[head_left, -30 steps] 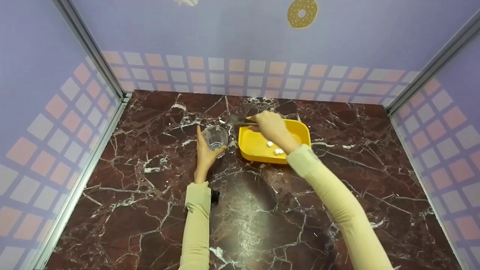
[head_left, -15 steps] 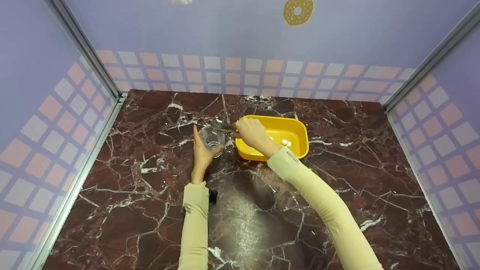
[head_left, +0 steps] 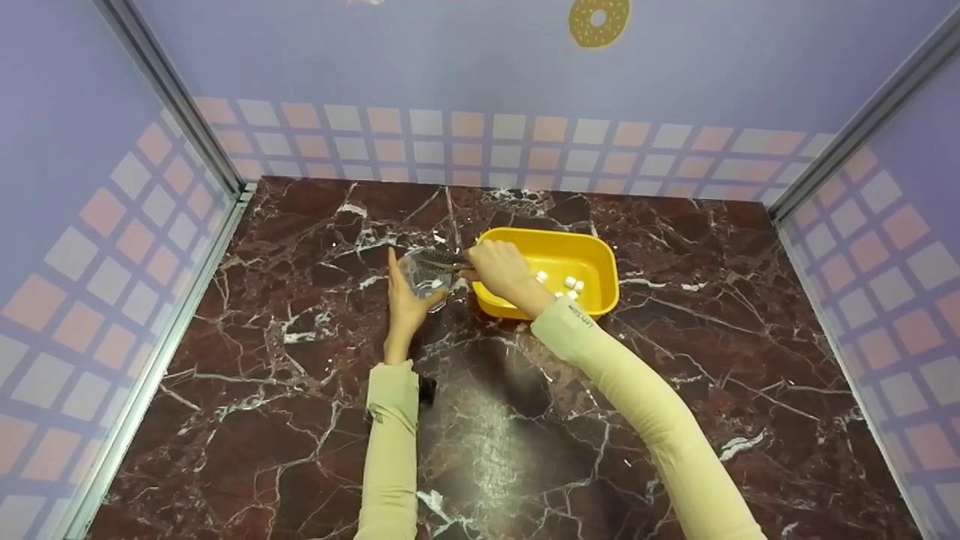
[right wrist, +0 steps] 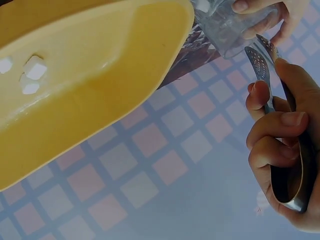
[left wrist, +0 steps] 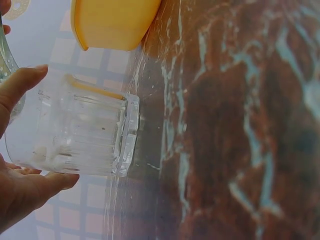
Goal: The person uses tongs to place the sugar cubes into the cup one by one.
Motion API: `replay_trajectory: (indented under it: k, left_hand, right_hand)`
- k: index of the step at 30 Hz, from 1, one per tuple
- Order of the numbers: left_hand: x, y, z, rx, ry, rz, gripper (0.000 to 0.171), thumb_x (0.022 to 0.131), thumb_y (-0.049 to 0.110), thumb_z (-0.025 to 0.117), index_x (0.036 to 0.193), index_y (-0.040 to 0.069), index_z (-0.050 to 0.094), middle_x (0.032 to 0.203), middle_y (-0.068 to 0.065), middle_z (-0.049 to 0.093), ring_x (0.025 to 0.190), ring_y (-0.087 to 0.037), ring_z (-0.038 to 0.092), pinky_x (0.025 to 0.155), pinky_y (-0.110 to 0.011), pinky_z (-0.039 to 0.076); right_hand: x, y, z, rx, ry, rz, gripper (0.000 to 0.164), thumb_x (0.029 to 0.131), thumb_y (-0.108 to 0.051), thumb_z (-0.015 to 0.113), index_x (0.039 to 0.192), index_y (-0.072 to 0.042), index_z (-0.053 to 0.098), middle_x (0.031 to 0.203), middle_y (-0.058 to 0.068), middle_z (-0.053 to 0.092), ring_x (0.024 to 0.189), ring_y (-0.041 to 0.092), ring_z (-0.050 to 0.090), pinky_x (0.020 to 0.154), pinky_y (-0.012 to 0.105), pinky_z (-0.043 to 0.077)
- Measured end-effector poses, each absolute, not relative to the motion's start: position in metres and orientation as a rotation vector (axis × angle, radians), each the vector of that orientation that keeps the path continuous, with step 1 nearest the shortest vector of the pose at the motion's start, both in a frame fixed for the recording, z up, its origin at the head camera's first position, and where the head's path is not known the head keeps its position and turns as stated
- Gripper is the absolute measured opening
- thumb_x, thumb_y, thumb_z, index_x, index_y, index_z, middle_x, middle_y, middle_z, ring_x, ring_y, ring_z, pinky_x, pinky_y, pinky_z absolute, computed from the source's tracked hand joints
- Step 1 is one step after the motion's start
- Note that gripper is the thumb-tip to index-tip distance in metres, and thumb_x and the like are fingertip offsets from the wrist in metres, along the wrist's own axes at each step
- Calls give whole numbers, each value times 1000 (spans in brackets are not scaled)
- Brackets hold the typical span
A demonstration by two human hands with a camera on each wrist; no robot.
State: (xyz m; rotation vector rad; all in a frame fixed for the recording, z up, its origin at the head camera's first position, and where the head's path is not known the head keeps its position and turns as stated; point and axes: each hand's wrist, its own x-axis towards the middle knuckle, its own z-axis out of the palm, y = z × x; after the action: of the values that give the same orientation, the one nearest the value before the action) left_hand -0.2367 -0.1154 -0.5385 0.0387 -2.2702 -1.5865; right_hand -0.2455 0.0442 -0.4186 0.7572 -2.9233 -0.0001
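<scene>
My left hand (head_left: 406,309) holds a clear drinking glass (left wrist: 95,132) upright on the marble-patterned surface, thumb on one side and fingers on the other. In my right hand (head_left: 501,270) is a pair of metal tongs (right wrist: 299,187) with perforated tips. Those tips stand apart over the mouth of the glass, and no cube shows between them. A small white piece (right wrist: 203,5), like a sugar cube, lies low inside the glass. To the right, a yellow basin (head_left: 607,262) contains several white cubes (head_left: 571,283); my right forearm covers part of its near side.
Dark red marbled tabletop (head_left: 300,435) spreads around the glass and basin. A purple wall (head_left: 480,75) with pink and white squares closes the back, and similar panels with metal rails (head_left: 172,330) stand on both sides.
My right hand has carried the tongs left from the basin's rim to over the glass, and their tips have parted. A white piece now shows inside the glass. The left hand keeps its hold.
</scene>
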Motion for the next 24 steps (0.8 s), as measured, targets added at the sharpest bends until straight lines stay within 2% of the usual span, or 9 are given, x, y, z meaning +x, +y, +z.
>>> replay_trajectory:
  k: [10, 13, 17, 24]
  left_hand:
    - [-235, -116, -536, 26, -2279, -1617, 112, 58, 10, 79, 142, 2, 5, 132, -24, 36, 124, -36, 34, 108, -44, 25]
    - [-235, -117, -536, 23, -2278, -1623, 112, 59, 11, 79, 142, 3, 4, 133, -24, 35, 125, -36, 33, 108, -45, 25]
    - [-235, -117, -538, 2, -2242, -1623, 112, 59, 9, 80, 142, 1, 5, 131, -25, 35, 124, -36, 33, 108, -44, 24]
    - [-237, -116, -540, -19, -2226, -1597, 111, 58, 10, 80, 141, -1, 7, 129, -26, 37, 123, -36, 35, 108, -44, 25]
  right_hand:
    - [-247, 60, -406, 782, -2911, 154, 28, 80, -37, 60, 74, -10, 64, 78, 8, 67, 66, 27, 61, 53, 38, 50]
    - [-248, 68, -401, 770, -2893, 203, 26, 80, -37, 60, 78, -12, 67, 76, 6, 68, 65, 26, 61, 51, 38, 49]
    - [-250, 81, -395, 739, -2900, 239, 28, 80, -39, 60, 93, -16, 70, 73, 6, 68, 65, 27, 61, 54, 39, 49]
    - [-250, 108, -385, 666, -2927, 256, 31, 80, -40, 60, 97, -15, 69, 77, 9, 68, 68, 29, 62, 57, 42, 50]
